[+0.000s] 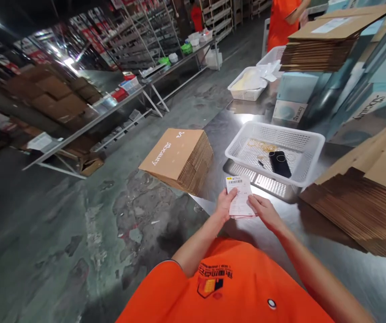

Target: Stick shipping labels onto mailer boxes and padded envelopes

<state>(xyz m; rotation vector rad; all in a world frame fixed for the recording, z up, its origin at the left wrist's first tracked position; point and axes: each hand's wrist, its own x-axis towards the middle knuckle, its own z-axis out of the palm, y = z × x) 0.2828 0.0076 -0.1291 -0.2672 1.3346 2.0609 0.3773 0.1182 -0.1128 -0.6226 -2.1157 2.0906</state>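
Hands: my left hand (224,205) and right hand (263,210) grip opposite edges of a thin pile of white printed paper slips (241,198), thumbs on top, likely keeping the print readable.
Slips: over the shiny grey steel table (298,231), just short of a white rectangular perforated plastic basket (280,138).
Basket: holds a flat black phone (279,163), perhaps keeping small things together.
Cardboard: a brown flat-packed left stack (175,153) and a taller brown right stack (350,206) limit sideways room.
Far: a person in orange (279,29).
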